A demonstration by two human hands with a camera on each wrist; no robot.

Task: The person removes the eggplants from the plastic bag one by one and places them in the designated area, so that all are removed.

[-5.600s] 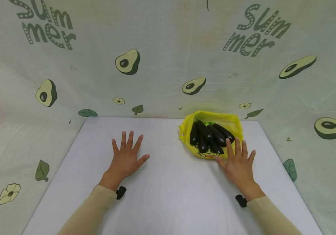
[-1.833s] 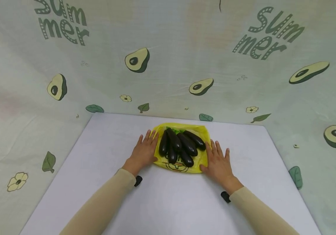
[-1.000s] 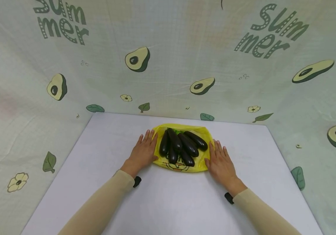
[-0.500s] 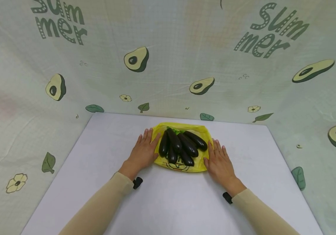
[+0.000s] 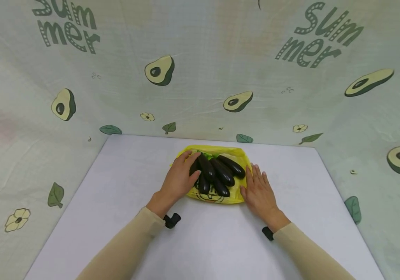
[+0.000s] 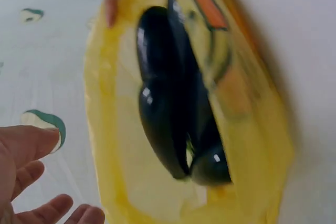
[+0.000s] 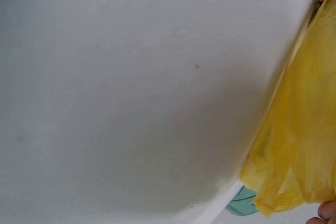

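Several glossy dark eggplants (image 5: 222, 173) lie together in a yellow plastic bag (image 5: 237, 194), its mouth spread wide. My left hand (image 5: 178, 177) reaches over the bag's left edge, covering part of the leftmost eggplant in the head view. The left wrist view shows that hand's fingers (image 6: 42, 211) spread apart, with nothing between them. Along the bag's right side, my right hand (image 5: 261, 194) rests with straight fingers against the plastic. Fingertips (image 7: 328, 211) show beside the bag (image 7: 304, 129) at the lower right of the right wrist view.
The bag rests on a white table (image 5: 203, 241). Behind and beside the table hangs a pale cloth (image 5: 200, 77) printed with avocados, leaves and lettering. A black strap piece (image 5: 172, 220) sits at the left wrist, another (image 5: 267, 233) at the right.
Earlier the bag of eggplants moved from the right to the table's middle between both hands. In the last half second my left hand left the bag's side and came over the leftmost eggplant.
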